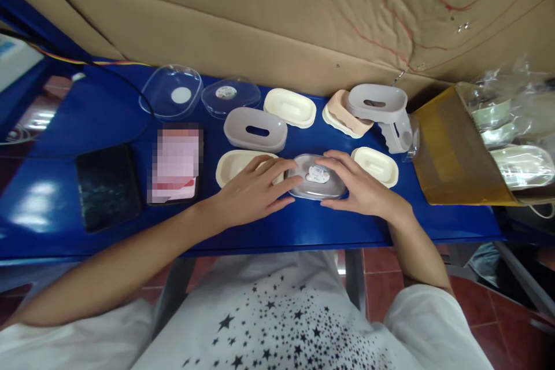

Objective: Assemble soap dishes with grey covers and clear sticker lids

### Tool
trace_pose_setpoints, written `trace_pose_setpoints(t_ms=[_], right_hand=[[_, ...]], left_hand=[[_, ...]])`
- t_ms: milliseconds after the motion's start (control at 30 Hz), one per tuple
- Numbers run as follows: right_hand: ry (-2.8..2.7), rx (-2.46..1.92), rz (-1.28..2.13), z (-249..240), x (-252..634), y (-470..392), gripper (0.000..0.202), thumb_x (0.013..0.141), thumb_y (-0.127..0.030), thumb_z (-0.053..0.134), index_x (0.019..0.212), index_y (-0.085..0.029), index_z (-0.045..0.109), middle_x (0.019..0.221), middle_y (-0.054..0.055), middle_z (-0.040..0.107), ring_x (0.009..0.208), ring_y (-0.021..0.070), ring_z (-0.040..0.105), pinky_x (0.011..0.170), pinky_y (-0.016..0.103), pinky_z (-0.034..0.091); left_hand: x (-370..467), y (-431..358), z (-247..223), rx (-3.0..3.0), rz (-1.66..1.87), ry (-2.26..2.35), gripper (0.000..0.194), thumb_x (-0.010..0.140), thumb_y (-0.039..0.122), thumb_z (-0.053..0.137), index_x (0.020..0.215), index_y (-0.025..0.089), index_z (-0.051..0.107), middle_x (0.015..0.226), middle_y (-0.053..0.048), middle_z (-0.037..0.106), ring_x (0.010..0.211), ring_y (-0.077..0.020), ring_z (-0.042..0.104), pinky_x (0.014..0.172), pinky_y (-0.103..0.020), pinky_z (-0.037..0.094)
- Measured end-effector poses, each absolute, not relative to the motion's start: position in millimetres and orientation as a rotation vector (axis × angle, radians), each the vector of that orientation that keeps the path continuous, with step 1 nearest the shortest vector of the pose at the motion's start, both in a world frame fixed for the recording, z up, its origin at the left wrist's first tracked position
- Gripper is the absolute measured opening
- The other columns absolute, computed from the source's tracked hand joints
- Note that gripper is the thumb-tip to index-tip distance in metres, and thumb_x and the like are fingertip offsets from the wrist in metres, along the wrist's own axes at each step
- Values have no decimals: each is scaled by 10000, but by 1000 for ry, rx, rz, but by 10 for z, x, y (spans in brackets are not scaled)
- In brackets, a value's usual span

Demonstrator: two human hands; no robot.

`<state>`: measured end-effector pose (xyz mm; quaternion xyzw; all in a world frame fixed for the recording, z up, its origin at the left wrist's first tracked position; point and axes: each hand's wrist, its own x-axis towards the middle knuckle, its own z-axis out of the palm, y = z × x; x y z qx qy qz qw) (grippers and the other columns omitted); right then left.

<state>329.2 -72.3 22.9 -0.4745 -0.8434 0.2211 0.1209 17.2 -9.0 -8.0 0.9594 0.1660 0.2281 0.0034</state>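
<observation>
A grey oval dish under a clear lid [327, 186] lies flat on the blue table between my hands; the lid bears a round white sticker [318, 174]. My left hand [255, 192] reaches over a cream dish [226, 166], its thumb and fingertips at the lidded dish's left edge. Around the right end of that dish curve the thumb and fingers of my right hand [358, 188], with fingertips on the lid. Just beyond are a grey slotted tray [236, 127] and a cream dish [290, 105]. Another cream dish [376, 166] sits beside my right hand.
Clear lids [171, 92] lie at the back left. Left of my hand are a dark tablet [108, 188] and a blurred-out phone-like item [176, 165]. Grey and peach pieces [377, 98] are stacked back right, beside a cardboard box [455, 153] of wrapped dishes.
</observation>
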Motion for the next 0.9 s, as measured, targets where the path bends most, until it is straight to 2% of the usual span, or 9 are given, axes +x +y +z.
trace_pose_setpoints(t_ms=[100,200,300,367,533,700,767,900], right_hand=[[-2457,-1450,371,155,3367,-665,863,1061,-522,685,1780,-382,228,1809,148,336,1668,431,356,1316,687,392],[-2427,-1489,72,85,3396,-610,809,1121,-420,591,1801,-364,157,1860,167,231,1709,444,257,1325,732,312],[-2368,-1469,-81,53,3359,-583,746,1124,-360,590,1784,-358,241,1815,181,342,1651,436,384,1271,706,383],[-2341,-1415,-113,50,3319,-586,695,1116,-329,604,1755,-352,331,1752,176,452,1591,422,471,1232,674,431],[-2381,-1250,-59,56,3240,-613,531,1103,-245,604,1626,-321,550,1642,152,592,1496,383,572,1186,617,476],[-2458,-1051,-17,43,3103,-658,382,1098,-160,597,1458,-256,681,1494,111,730,1393,310,658,1127,524,514],[-2513,-971,11,25,3027,-687,341,1102,-150,591,1411,-238,704,1438,92,768,1347,279,691,1110,489,523],[-2524,-941,8,-11,2938,-718,360,1104,-164,593,1449,-216,679,1448,108,761,1331,271,701,1091,471,539]], left_hand=[[102,-27,11,3037,666,670,204,1098,305,620,1231,177,707,1335,-171,742,1204,-355,727,1015,-532,592],[34,27,68,3049,570,842,215,1099,326,595,1100,168,741,1144,-146,790,1072,-347,766,947,-516,593],[16,33,39,3024,423,908,227,1091,323,594,1051,160,746,1039,-127,795,974,-331,782,869,-481,597],[34,6,2,2970,379,870,234,1097,329,592,1065,159,750,1078,-124,802,984,-321,787,878,-467,604],[63,-29,3,2859,535,643,294,1138,288,518,1309,168,726,1362,-134,772,1243,-311,744,1062,-467,582],[-47,185,11,2821,583,1178,388,1101,208,522,1459,175,668,1568,-183,656,1433,-389,639,1171,-591,495],[-85,282,-30,2787,546,1348,354,1083,216,550,1396,168,709,1511,-184,697,1413,-404,651,1170,-610,486],[-85,322,-58,2809,570,1344,262,1089,203,547,1198,180,784,1219,-121,825,1184,-360,763,1042,-546,555]])
